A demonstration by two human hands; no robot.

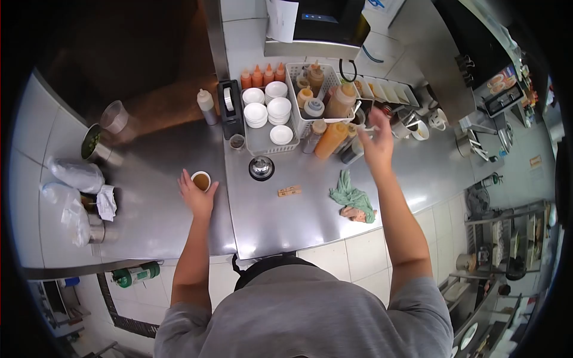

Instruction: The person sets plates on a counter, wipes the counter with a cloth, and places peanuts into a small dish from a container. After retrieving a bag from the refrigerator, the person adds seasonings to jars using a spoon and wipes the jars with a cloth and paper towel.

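Observation:
A small white cup (201,181) of brown sauce stands on the steel counter, with the fingers and thumb of my left hand (196,194) around its sides. My right hand (378,144) is raised at the right end of the squeeze bottles, slightly blurred, its thumb and fingers apart. Just left of it a dark sauce bottle (353,153) leans, its top close to my thumb. Beside that lie or lean an orange sauce bottle (331,141) and a brown-grey bottle (314,136), in front of a white basket (290,76) holding more bottles.
Stacks of white dishes (256,113) fill a tray behind a call bell (261,168). A wooden clothespin (289,191) and a green cloth (351,192) lie near the front. Bagged items (76,174) stand at the left, mugs (437,119) at the right. A lone squeeze bottle (207,107) stands beside a tape dispenser (230,110).

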